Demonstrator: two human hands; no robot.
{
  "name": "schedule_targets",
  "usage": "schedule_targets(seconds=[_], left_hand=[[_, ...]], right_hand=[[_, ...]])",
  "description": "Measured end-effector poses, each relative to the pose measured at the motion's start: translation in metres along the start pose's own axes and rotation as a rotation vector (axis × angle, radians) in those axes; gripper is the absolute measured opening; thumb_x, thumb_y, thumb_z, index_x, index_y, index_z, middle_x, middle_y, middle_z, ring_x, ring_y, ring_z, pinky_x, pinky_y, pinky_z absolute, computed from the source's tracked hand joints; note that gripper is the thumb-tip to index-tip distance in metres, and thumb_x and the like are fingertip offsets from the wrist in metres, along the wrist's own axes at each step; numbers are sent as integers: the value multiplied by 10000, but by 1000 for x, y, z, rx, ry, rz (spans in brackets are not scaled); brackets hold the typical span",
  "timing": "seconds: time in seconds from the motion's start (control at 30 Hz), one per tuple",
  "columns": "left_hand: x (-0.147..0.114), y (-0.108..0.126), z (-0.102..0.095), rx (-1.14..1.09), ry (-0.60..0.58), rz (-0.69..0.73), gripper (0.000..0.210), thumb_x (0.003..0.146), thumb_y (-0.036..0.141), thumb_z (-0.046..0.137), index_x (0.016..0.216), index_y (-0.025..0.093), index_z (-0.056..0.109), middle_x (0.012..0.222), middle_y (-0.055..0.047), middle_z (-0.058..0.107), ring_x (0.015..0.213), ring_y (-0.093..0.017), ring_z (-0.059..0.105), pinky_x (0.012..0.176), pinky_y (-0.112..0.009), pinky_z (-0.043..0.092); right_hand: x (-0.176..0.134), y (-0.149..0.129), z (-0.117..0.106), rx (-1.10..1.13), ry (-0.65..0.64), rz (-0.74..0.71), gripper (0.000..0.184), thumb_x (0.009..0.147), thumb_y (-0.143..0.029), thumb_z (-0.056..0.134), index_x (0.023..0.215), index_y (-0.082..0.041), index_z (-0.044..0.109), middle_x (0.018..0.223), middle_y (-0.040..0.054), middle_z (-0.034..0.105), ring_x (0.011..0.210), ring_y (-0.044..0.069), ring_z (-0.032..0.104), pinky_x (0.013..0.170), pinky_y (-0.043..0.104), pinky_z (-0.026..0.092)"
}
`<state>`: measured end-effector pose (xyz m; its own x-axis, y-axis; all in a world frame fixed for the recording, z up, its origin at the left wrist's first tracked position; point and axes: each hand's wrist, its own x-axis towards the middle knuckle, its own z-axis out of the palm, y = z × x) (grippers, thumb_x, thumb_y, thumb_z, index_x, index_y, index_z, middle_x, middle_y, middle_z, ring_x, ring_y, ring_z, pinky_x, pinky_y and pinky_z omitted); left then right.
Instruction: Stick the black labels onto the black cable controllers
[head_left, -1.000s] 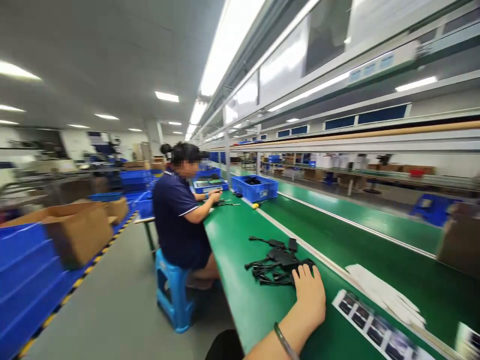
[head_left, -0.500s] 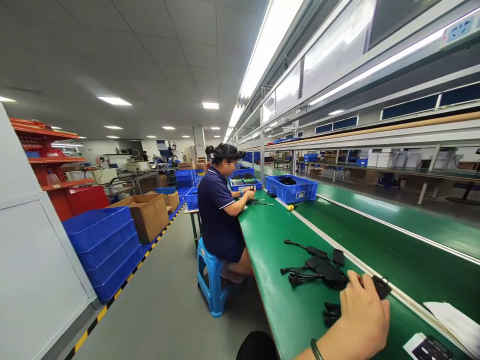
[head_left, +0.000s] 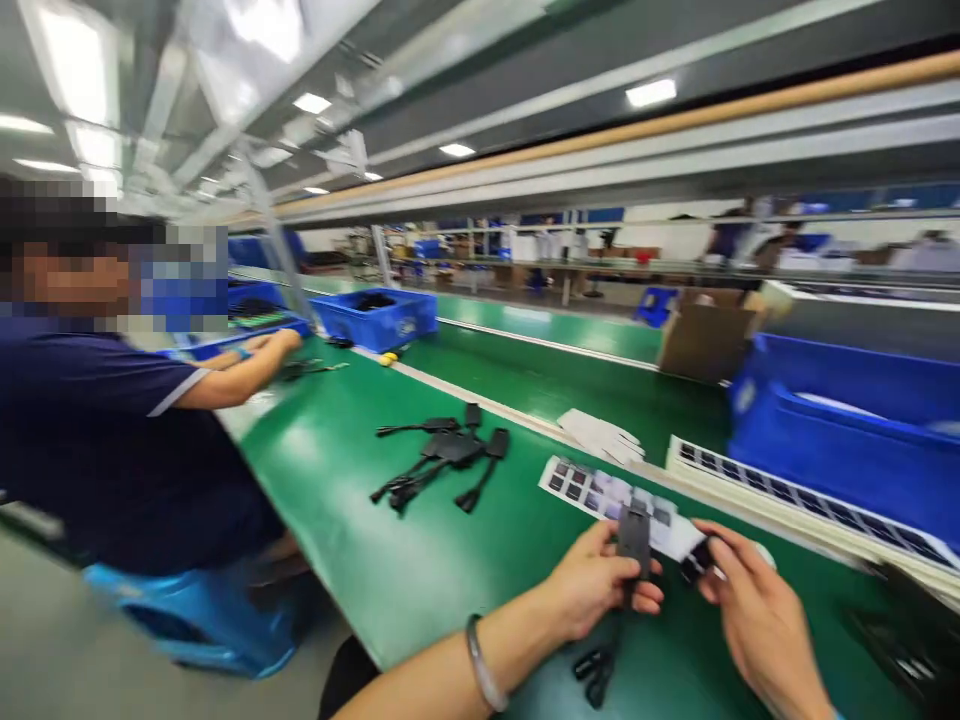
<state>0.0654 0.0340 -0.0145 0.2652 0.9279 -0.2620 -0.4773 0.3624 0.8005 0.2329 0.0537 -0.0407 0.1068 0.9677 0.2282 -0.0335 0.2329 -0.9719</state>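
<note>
My left hand is closed round a flat black cable box, held upright over the green bench. Its cable hangs below my fingers and ends in black plugs. My right hand pinches at the right end of a white label sheet printed with dark squares. A small dark piece shows at those fingertips; blur hides exactly what it is. Farther left on the bench lies a loose pile of similar black cable boxes.
A co-worker in a dark shirt sits at left on a blue stool. White gloves lie by the bench's rail. Behind are a blue bin, a larger blue bin and a long label strip at right.
The view has swung right and down. My left hand has drawn a black cable box away from the pile toward me. My right hand has come into view by the label sheet.
</note>
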Motion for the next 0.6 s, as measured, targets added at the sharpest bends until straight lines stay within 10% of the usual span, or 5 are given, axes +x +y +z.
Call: schedule_targets(seconds=[0.6], left_hand=[[-13,0,-1,145,-239,-126,626,689,86,661,1236,191,377,937,-84,681,886,-231,683,868,-399,495]], right_hand=[[-9,-18,12,-338,-215,-270,250,921,-272,498,1121,-242,644,788,7,488,673,130,488,545,253,399]])
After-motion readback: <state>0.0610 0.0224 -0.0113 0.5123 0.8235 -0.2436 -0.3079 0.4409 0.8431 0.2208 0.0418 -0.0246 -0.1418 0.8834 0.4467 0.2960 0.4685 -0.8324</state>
